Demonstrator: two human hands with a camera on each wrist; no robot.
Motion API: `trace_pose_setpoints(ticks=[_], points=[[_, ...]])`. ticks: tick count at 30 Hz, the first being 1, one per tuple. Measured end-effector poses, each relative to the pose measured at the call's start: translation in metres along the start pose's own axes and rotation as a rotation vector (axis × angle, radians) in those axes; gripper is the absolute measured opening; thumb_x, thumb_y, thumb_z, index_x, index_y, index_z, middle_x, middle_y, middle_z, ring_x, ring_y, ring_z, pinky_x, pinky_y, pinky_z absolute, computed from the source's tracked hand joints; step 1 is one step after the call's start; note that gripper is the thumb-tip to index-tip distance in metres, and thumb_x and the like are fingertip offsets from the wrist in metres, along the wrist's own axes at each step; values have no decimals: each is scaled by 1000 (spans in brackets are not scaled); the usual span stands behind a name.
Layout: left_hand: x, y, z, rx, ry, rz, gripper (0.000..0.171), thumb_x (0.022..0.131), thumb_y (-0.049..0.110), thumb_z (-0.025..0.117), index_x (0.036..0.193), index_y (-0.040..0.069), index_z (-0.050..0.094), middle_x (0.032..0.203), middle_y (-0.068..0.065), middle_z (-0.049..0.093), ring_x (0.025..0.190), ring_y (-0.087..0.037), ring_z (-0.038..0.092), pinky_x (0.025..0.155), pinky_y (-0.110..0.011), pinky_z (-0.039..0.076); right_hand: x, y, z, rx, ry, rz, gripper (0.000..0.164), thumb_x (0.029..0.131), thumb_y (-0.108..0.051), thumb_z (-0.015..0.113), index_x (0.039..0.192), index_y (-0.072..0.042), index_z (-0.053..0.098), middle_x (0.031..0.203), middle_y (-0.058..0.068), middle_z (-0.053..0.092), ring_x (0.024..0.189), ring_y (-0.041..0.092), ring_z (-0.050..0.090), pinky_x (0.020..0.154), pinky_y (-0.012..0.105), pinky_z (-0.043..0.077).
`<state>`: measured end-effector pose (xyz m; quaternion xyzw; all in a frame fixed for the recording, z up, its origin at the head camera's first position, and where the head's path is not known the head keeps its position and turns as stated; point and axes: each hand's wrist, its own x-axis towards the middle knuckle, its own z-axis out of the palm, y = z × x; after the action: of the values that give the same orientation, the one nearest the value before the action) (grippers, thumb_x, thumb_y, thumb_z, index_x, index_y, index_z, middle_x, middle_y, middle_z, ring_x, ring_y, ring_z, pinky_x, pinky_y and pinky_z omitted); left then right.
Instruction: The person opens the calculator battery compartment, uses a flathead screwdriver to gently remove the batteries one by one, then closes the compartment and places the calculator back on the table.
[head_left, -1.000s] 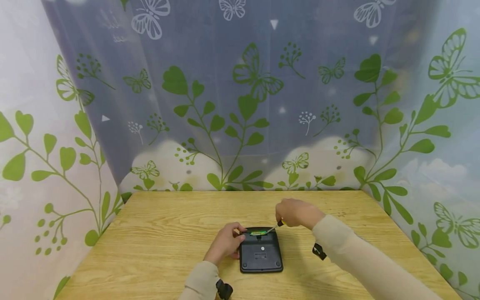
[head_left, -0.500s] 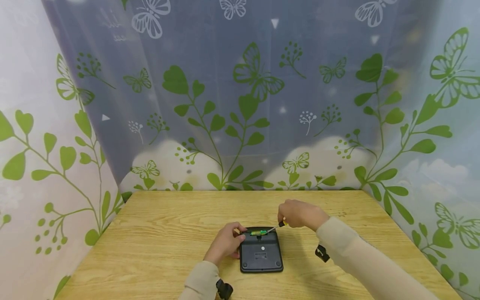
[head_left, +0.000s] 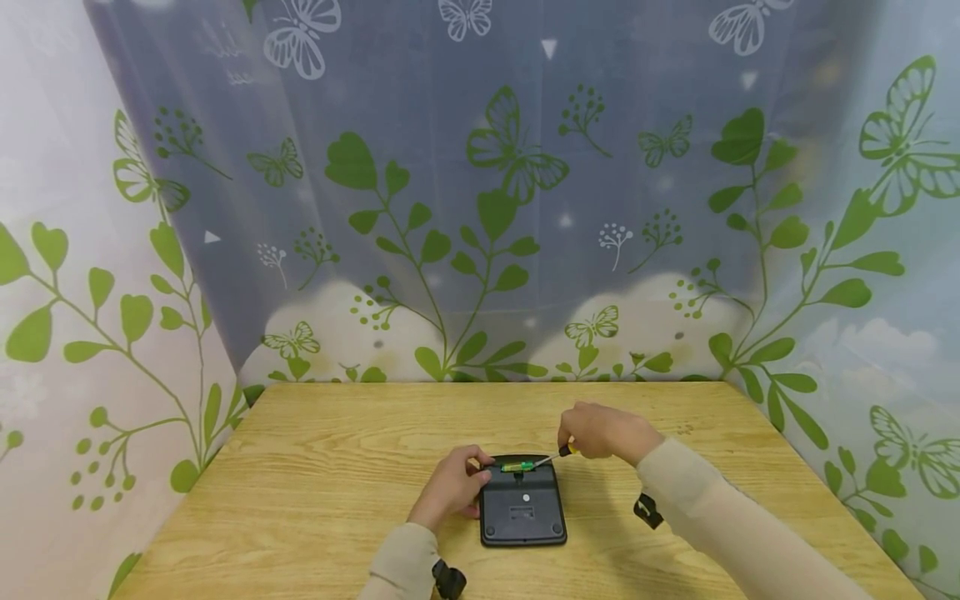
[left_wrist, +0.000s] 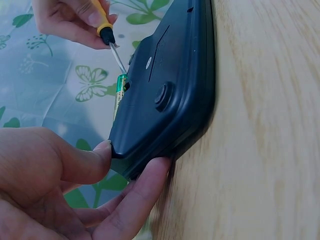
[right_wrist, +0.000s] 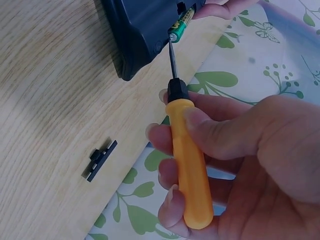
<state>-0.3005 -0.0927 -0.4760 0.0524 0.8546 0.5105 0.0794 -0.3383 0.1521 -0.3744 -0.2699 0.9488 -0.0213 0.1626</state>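
Note:
A dark calculator-like device (head_left: pixel 522 521) lies face down on the table, its battery slot at the far edge. With thumb and fingers, my left hand (head_left: pixel 452 483) grips the device's left far corner; the left wrist view shows the thumb (left_wrist: pixel 92 162) on the upper side. In my right hand (head_left: pixel 600 429) is a screwdriver (right_wrist: pixel 187 160) with a yellow handle, the fingers curled round it. Its metal tip meets the end of a green battery (right_wrist: pixel 181 25). That battery end stands up out of the slot in the right wrist view, while its other end is partly hidden.
On the wooden table (head_left: pixel 337 467), a small black cover (right_wrist: pixel 102 160) lies near the far edge in the right wrist view. Behind the table hangs a curtain (head_left: pixel 450 208) printed with leaves and butterflies. Each wrist carries a small black camera mount (head_left: pixel 448 577).
My right hand has shifted slightly right and nearer with the screwdriver. The battery's right end sits a little higher and further right. My left hand and the device have stayed put.

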Motion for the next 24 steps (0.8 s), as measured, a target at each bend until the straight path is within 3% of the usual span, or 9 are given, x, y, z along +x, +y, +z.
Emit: trace_pose_setpoints(ticks=[24], points=[[3, -2, 1, 0, -3, -9, 15, 102, 6, 63, 116, 9, 67, 100, -13, 64, 67, -20, 64, 47, -31, 60, -1, -1, -1, -8, 12, -13, 24, 98, 2, 65, 111, -12, 80, 118, 6, 75, 118, 34, 67, 100, 52, 59]])
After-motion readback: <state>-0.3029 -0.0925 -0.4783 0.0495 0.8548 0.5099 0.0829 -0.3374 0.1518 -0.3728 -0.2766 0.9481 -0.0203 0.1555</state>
